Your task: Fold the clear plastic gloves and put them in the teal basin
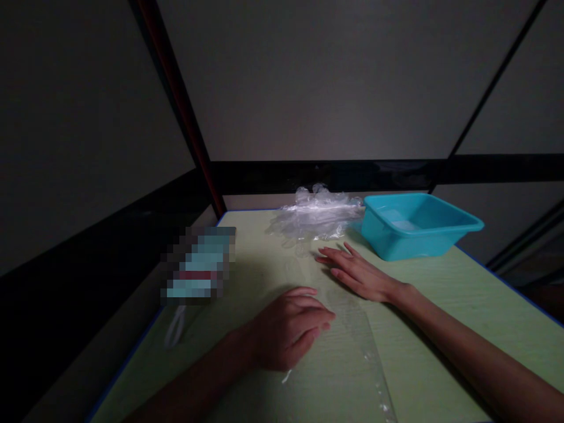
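Note:
A clear plastic glove (368, 352) lies flat on the table and runs toward me, its outline faint. My right hand (356, 273) rests over its far part, palm down, with the fingers stretched and apart. Closer to me, my left hand (295, 329) is over the near part, fingers loosely bent and a little apart, thumb below them. Nothing shows in its grasp, though its palm side is hidden. Beyond both hands sits a crumpled pile of clear plastic gloves (317, 214).
A turquoise plastic basin (414, 244) stands at the back right, with something pale inside. On the left, a pixelated object (200, 264) with a white loop strap (175, 328) lies by the edge of the light green table (247, 258). Dark-trimmed panels rise behind.

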Action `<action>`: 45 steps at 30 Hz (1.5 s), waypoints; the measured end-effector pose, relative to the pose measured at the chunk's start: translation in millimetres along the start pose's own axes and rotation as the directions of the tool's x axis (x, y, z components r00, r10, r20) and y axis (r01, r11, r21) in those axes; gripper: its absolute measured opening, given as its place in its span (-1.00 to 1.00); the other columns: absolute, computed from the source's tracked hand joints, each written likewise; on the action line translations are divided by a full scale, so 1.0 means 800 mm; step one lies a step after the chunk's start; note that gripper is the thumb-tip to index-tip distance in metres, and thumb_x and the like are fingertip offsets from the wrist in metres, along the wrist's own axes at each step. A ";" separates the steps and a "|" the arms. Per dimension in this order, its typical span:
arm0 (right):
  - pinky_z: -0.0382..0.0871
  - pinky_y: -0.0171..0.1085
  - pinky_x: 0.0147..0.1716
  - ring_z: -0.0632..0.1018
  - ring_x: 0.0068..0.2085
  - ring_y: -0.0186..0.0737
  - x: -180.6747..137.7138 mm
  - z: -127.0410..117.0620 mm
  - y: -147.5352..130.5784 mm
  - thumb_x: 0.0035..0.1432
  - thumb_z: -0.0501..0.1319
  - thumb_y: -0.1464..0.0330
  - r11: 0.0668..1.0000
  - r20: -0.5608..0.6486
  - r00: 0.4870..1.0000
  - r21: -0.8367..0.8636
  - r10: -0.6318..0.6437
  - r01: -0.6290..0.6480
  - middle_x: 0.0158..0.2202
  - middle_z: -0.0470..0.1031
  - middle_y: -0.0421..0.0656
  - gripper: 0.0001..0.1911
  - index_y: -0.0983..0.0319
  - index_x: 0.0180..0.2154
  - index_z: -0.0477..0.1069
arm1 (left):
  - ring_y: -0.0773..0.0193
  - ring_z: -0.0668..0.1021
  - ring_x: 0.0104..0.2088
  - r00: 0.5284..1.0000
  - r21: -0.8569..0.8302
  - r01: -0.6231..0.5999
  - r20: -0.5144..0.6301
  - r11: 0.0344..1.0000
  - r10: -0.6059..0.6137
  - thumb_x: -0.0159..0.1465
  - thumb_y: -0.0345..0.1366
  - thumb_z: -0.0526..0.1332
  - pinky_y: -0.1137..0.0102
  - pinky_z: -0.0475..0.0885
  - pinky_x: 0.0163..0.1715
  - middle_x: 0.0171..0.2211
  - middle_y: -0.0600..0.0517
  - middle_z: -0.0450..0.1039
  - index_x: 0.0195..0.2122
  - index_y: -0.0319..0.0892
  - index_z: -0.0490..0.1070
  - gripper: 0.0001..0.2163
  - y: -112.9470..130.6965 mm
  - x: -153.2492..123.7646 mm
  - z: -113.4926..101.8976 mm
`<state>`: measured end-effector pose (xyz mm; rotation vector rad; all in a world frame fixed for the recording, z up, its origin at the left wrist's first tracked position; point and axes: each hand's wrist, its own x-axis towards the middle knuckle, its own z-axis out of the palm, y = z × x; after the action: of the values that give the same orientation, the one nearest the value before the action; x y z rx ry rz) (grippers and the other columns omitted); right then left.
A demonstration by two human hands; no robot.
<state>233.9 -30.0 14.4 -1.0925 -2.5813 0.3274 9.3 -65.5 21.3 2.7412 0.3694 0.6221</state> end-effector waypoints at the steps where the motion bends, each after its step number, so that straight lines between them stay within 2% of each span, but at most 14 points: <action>1: -0.27 0.08 0.13 0.16 0.15 -0.18 0.000 0.000 -0.001 0.26 -0.17 0.27 1.000 0.002 1.000 0.002 0.000 0.000 0.14 0.15 -0.07 -0.56 0.23 0.15 -0.07 | 0.32 0.46 -0.21 1.000 -0.010 -0.014 0.011 1.000 0.014 0.17 -0.45 -0.03 0.29 0.16 0.04 -0.25 -0.04 0.45 -0.17 -0.27 0.30 -0.77 0.003 0.001 0.002; 6: -0.26 0.09 0.13 0.17 0.14 -0.18 0.001 0.001 0.000 0.26 -0.17 0.27 1.000 0.000 1.000 0.011 0.007 -0.007 0.13 0.18 -0.07 -0.56 0.23 0.15 -0.07 | 0.30 0.45 -0.18 0.999 -0.017 -0.041 0.031 0.999 0.041 0.17 -0.44 -0.02 0.26 0.16 0.03 -0.22 -0.04 0.44 -0.11 -0.24 0.24 -0.75 0.006 0.002 0.008; 11: -0.25 0.10 0.12 0.15 0.15 -0.15 0.000 0.001 0.002 0.26 -0.17 0.27 1.000 0.001 1.000 -0.010 0.017 -0.017 0.16 0.11 -0.07 -0.59 0.21 0.10 0.06 | 0.28 0.43 -0.14 0.996 0.023 -0.069 0.054 0.997 0.068 0.16 -0.41 0.02 0.26 0.13 0.05 -0.18 -0.08 0.42 -0.07 -0.27 0.20 -0.71 0.007 0.002 0.009; 17: -0.27 0.09 0.13 0.15 0.15 -0.17 -0.001 -0.002 0.003 0.26 -0.16 0.27 1.000 0.003 1.000 0.019 0.017 -0.017 0.12 0.19 -0.06 -0.56 0.23 0.15 -0.07 | 0.26 0.40 -0.09 0.993 0.027 -0.044 0.111 0.999 0.040 0.18 -0.35 0.03 0.24 0.11 0.06 -0.14 -0.10 0.38 0.02 -0.26 0.14 -0.64 0.013 0.006 0.007; 24: -0.27 0.08 0.13 0.17 0.14 -0.16 -0.003 -0.001 0.006 0.26 -0.16 0.26 0.999 0.005 1.000 0.017 0.031 -0.031 0.13 0.17 -0.07 -0.57 0.22 0.14 -0.03 | 0.24 0.34 -0.03 0.988 0.030 -0.038 0.151 0.999 0.033 0.18 -0.28 0.05 0.22 0.04 0.09 -0.08 -0.12 0.34 0.08 -0.28 0.09 -0.57 0.014 0.005 0.008; 29: -0.27 0.07 0.13 0.17 0.14 -0.17 -0.003 -0.002 0.005 0.26 -0.15 0.28 1.000 -0.005 1.000 0.004 0.014 -0.014 0.13 0.16 -0.07 -0.57 0.21 0.14 -0.03 | 0.24 0.37 -0.04 0.992 0.006 -0.049 0.113 0.999 0.048 0.17 -0.30 0.05 0.22 0.04 0.10 -0.11 -0.14 0.36 0.06 -0.29 0.11 -0.58 0.013 0.003 0.010; 34: -0.24 0.09 0.13 0.18 0.14 -0.15 -0.001 -0.001 0.001 0.26 -0.17 0.28 1.000 0.015 1.000 -0.021 -0.007 0.007 0.15 0.14 -0.09 -0.59 0.19 0.11 0.04 | 0.25 0.42 -0.11 0.998 -0.025 -0.067 0.006 0.997 0.068 0.14 -0.34 0.04 0.22 0.08 0.08 -0.14 -0.09 0.40 -0.01 -0.25 0.17 -0.64 0.009 0.000 0.010; 36: -0.22 0.10 0.13 0.16 0.15 -0.14 -0.002 -0.002 0.004 0.25 -0.16 0.27 0.999 0.006 1.000 -0.043 0.005 -0.005 0.14 0.14 -0.07 -0.58 0.21 0.13 0.01 | 0.26 0.43 -0.13 0.998 0.025 -0.006 -0.069 1.000 0.007 0.16 -0.37 0.03 0.21 0.09 0.08 -0.15 -0.06 0.41 -0.05 -0.23 0.20 -0.69 0.002 -0.001 0.009; 38: -0.19 0.10 0.12 0.14 0.15 -0.12 -0.006 -0.007 0.010 0.24 -0.15 0.25 0.997 -0.024 0.999 -0.069 0.026 -0.028 0.15 0.12 -0.05 -0.55 0.24 0.14 -0.02 | 0.28 0.43 -0.13 0.980 0.094 0.129 -0.167 0.987 -0.112 0.17 -0.40 0.02 0.20 0.10 0.07 -0.16 -0.03 0.41 -0.07 -0.20 0.21 -0.72 -0.009 -0.003 0.009; 41: -0.09 0.06 0.12 0.19 0.13 -0.09 -0.016 -0.019 0.021 0.23 -0.11 0.23 0.993 -0.050 0.997 -0.096 0.058 -0.063 0.13 0.16 -0.04 -0.54 0.26 0.13 0.00 | 0.26 0.42 -0.11 0.899 0.156 0.356 -0.326 0.921 -0.293 0.17 -0.44 0.02 0.17 0.12 0.06 -0.14 -0.02 0.40 -0.05 -0.19 0.18 -0.70 -0.029 -0.007 0.008; 43: 0.00 0.03 0.10 0.27 0.08 -0.10 -0.022 -0.028 0.027 0.24 -0.13 0.25 0.992 -0.036 0.997 -0.103 0.069 -0.072 0.06 0.27 -0.07 -0.58 0.24 0.09 0.07 | 0.25 0.43 -0.12 0.841 0.157 0.452 -0.403 0.878 -0.360 0.16 -0.44 0.02 0.16 0.15 0.04 -0.20 0.00 0.43 -0.03 -0.19 0.14 -0.68 -0.041 -0.009 0.007; 45: 0.15 -0.01 0.03 0.34 0.02 -0.09 -0.027 -0.035 0.030 0.24 -0.15 0.28 0.989 -0.035 0.995 -0.115 0.093 -0.096 0.00 0.35 -0.07 -0.61 0.24 0.05 0.15 | 0.25 0.44 -0.14 0.803 0.145 0.510 -0.432 0.848 -0.410 0.16 -0.43 0.01 0.17 0.17 0.03 -0.24 0.02 0.45 -0.02 -0.19 0.12 -0.67 -0.049 -0.011 0.007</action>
<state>274.5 -26.7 27.8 -1.2533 -2.5553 0.1818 -3.2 -33.3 -0.4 2.5736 1.2569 1.0301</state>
